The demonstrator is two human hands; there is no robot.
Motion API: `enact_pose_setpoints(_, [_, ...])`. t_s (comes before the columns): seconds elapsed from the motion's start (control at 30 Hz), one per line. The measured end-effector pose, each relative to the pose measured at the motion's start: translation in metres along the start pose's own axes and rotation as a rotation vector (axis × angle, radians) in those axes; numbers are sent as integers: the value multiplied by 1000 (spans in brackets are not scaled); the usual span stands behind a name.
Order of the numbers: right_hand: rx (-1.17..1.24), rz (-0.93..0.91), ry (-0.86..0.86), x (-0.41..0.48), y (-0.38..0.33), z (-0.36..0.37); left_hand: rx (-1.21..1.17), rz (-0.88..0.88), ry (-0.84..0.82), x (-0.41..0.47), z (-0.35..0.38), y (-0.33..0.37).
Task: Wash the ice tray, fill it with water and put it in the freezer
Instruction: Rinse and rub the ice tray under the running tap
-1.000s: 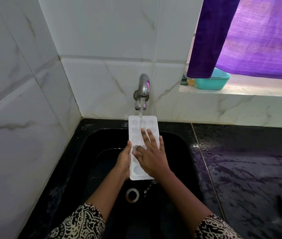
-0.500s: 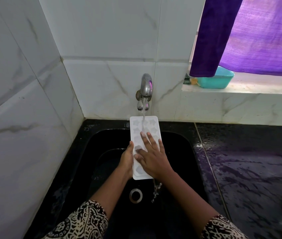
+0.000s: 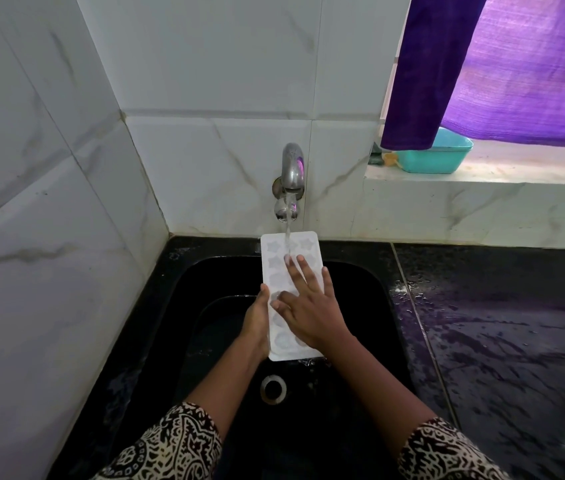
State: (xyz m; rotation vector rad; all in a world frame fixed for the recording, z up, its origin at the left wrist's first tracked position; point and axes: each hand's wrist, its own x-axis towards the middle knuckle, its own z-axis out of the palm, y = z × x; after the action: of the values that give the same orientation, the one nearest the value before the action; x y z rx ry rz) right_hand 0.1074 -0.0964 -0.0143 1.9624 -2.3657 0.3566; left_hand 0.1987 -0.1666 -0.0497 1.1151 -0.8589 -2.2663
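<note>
My right hand (image 3: 308, 306) has slid up the ice tray (image 3: 276, 261), fingers spread flat; left hand (image 3: 257, 318) clamps its edge (washing continues).

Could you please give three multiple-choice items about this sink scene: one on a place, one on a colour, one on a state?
1. Where is the ice tray?
A. on the window ledge
B. over the sink, under the tap
C. on the counter

2. What colour is the basin on the ledge?
A. red
B. black
C. turquoise

3. The tap is:
A. running
B. off
C. covered

Answers:
1 B, the left hand holds the tray over the sink while the right hand rubs it.
2 C, it shows turquoise below the curtain.
3 A, a stream falls onto the tray.
</note>
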Motion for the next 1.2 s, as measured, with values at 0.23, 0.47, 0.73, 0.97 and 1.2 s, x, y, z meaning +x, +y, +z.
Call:
enact_pose_setpoints(0.23, [-4, -48, -60, -5, 3, 0, -12, -16, 51, 1, -5, 3])
enact_pose_setpoints(0.47, [37, -48, -10, -11, -8, 21, 43, 28, 87, -3, -5, -8])
enact_pose_setpoints(0.73, [-143, -82, 98, -5, 17, 15, 29, 15, 57, -3, 1, -5])
enact_pose_setpoints(0.97, [45, 120, 182, -12, -24, 24, -4, 47, 60, -8, 8, -9])
enact_pose_setpoints(1.2, [439, 350, -154, -11, -18, -21, 4, 30, 105, -5, 4, -14])
